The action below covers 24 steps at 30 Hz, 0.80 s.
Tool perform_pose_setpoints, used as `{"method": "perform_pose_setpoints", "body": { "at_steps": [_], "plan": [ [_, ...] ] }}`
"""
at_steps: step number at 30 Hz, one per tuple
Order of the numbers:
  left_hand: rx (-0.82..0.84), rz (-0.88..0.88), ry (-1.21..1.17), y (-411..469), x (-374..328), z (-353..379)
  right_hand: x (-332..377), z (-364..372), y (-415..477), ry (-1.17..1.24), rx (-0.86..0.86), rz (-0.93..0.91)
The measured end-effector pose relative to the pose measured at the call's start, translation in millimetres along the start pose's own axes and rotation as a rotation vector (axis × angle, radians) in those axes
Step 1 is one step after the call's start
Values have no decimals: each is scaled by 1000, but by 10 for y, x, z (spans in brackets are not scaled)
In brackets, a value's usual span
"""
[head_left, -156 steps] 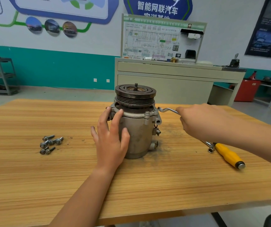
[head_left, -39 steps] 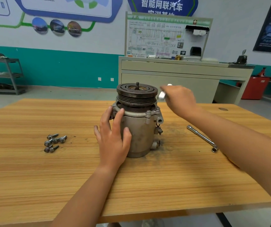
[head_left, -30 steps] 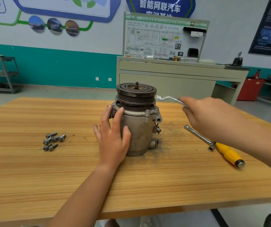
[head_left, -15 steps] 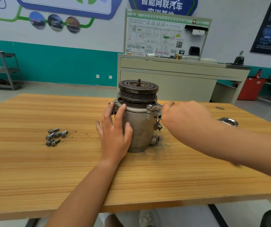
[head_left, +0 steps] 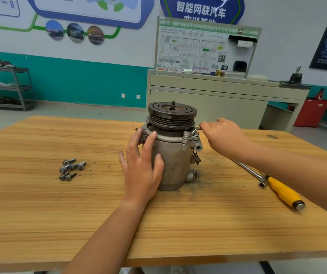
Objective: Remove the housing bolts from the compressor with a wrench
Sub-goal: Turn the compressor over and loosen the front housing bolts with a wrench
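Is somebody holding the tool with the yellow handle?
No, the yellow-handled tool lies on the table with no hand on it, while the right hand grips a wrench at the compressor.

An upright compressor (head_left: 174, 165) is carried by the wooden table (head_left: 40, 214); loose bolts (head_left: 70, 169) are laid left of it, a yellow-handled tool (head_left: 283, 192) right.

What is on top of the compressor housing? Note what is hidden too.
A dark grooved pulley sits on the housing, a short shaft stub rising from its centre. The pulley hides the housing's far side, and the right hand covers most of the wrench.
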<state>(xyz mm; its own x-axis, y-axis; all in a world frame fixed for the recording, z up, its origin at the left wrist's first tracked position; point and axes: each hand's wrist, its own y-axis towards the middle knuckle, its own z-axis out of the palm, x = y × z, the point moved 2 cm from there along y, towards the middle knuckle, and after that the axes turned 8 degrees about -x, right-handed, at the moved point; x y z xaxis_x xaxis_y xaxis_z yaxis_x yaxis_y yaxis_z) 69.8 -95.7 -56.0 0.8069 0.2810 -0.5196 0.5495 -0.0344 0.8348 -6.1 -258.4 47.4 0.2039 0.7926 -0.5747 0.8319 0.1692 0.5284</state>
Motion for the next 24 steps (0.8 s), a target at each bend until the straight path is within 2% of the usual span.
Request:
{"method": "perform_pose_setpoints", "body": {
  "at_steps": [1, 4, 11, 14, 20, 24],
  "plan": [
    [-3, 1, -3, 5, -3, -2, -36, -1, 11, 28, -72, 8],
    [-7, -3, -19, 22, -17, -3, -110, -17, -62, 77, -83, 53],
    [-6, -8, -82, 71, -76, -42, -229, -259, -533, 309, -254, 79],
    [24, 38, -70, 122, -106, -76, -208, -376, -616, 387, -209, 150],
    [18, 74, 93, 178, -85, -93, -192, -439, -638, 287, 50, 220],
    [-18, 67, 116, 149, -130, -77, -199, -500, -653, 302, 84, 246]
  ]
}}
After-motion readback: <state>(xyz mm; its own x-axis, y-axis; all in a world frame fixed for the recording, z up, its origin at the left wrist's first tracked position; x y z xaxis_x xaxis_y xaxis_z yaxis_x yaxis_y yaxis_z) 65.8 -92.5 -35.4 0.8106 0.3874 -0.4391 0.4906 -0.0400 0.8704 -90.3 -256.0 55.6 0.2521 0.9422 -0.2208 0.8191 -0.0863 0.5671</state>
